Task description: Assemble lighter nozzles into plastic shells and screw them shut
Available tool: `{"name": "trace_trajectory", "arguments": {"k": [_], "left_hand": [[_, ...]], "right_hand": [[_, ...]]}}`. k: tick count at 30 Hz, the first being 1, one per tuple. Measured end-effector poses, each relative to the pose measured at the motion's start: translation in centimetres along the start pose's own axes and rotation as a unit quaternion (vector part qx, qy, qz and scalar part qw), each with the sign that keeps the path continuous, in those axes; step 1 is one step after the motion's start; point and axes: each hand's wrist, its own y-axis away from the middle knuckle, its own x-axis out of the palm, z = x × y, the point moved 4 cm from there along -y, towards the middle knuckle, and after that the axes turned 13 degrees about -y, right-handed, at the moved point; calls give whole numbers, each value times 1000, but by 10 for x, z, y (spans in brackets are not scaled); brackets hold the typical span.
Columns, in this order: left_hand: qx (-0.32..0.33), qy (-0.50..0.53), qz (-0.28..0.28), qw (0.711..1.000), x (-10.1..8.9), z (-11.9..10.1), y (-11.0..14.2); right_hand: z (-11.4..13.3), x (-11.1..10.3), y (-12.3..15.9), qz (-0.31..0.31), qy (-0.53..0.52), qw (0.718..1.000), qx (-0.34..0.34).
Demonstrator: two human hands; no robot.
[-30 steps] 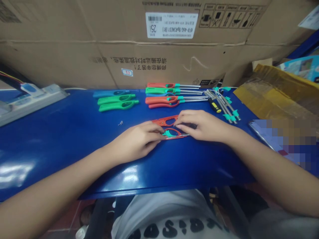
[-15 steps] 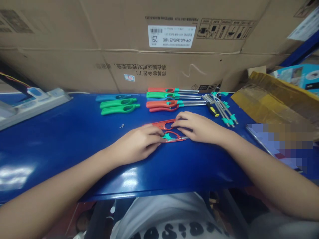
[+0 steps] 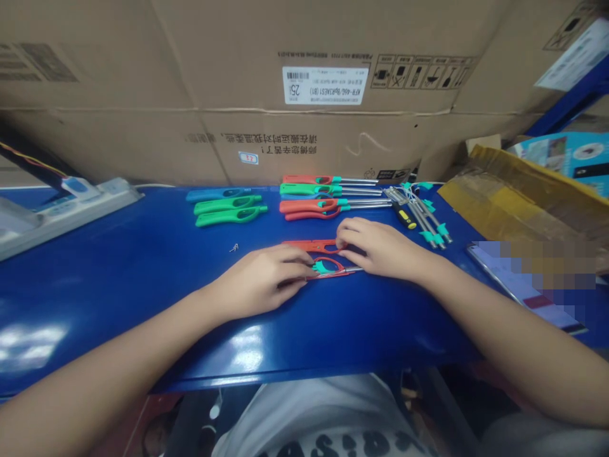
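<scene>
My left hand (image 3: 264, 282) lies over the handle of a red plastic utility lighter (image 3: 328, 268), which has a teal part in its loop and a thin metal nozzle pointing right. My right hand (image 3: 378, 249) has its fingertips on the end of a separate red lighter handle shell (image 3: 307, 245), just above the first lighter. Beyond them lie rows of finished lighters in red, green and blue (image 3: 323, 200). Loose metal nozzles with teal fittings (image 3: 423, 216) and a yellow-and-black screwdriver (image 3: 403, 216) lie back right.
All of this lies on a glossy blue table (image 3: 143, 266). Large cardboard boxes (image 3: 247, 82) stand behind it. A power strip (image 3: 71, 206) sits at the left, a pixelated phone (image 3: 523, 285) at the right, and a brown padded envelope (image 3: 523, 203) beyond it.
The whole view has shifted, with the table lower in the picture. My right fingertips have slid toward the end of the upper red shell. The lighters stay in nearly the same place.
</scene>
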Motion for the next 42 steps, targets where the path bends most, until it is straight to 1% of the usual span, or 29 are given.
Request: {"name": "trace_trajectory", "arguments": {"k": [3,6,8,10,12,14,16,18,20,23,26,32,42], "left_hand": [[-18,39,-20,999,-6,0,-1],[-38,29,-79,996,-14,3,-3],[-40,-11,-116,992,-18,7,-3],[-36,-58,-142,987,-19,12,-3],[-28,-93,-156,983,-20,16,-3],[-19,-107,-156,982,-19,17,-2],[-19,-104,-145,984,-19,18,-1],[-26,-92,-119,988,-19,18,0],[-27,-70,-75,994,-20,18,1],[-19,-45,-5,999,-21,18,1],[-15,-53,34,998,-23,17,0],[-13,-75,80,994,-21,15,-1],[-34,-100,112,988,-20,19,1]], "right_hand": [[2,-3,-1,-19,7,1000,17],[1,-7,0,-68,-16,996,49],[-1,-8,0,-103,-66,990,73],[-4,-8,0,-134,-139,977,89],[-5,-6,0,-152,-210,961,102],[-6,-4,-1,-154,-267,944,118],[-6,-3,-2,-150,-307,930,136],[-4,-4,-2,-139,-318,927,140],[0,-4,-2,-107,-294,942,119],[8,-4,-1,-50,-232,970,56],[11,-1,0,-25,-187,982,24],[14,4,-3,-2,-121,992,-21],[18,11,-6,0,-93,995,-22]]}}
